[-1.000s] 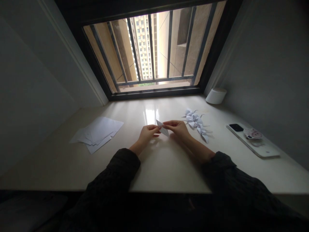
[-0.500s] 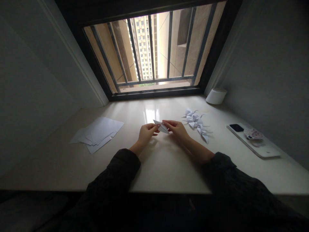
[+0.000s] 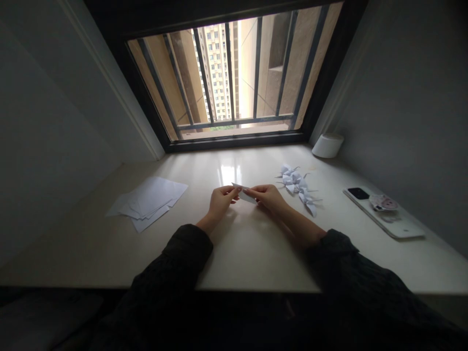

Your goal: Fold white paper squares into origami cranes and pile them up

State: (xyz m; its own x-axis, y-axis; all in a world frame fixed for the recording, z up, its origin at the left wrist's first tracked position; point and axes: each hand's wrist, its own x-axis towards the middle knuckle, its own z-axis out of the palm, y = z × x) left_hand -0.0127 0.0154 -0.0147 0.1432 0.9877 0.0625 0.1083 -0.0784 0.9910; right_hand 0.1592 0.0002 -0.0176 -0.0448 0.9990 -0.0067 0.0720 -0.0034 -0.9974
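Note:
A small folded piece of white paper (image 3: 244, 194) is held low over the pale table (image 3: 248, 243), in the middle. My left hand (image 3: 221, 201) pinches its left end with fingers closed. My right hand (image 3: 268, 196) pinches its right side, fingers pressed together on it. Both forearms in dark sleeves reach in from the near edge. The paper lies nearly flat between the two hands.
A loose stack of white sheets (image 3: 148, 201) lies at the left. Several folded paper cranes (image 3: 298, 186) sit right of my hands. A white phone (image 3: 383, 212) with a sticker lies at the far right, a white round container (image 3: 328, 145) near the barred window (image 3: 234, 78).
The folded paper has tipped from an upright slant to nearly flat. My hands have shifted only slightly and still pinch it.

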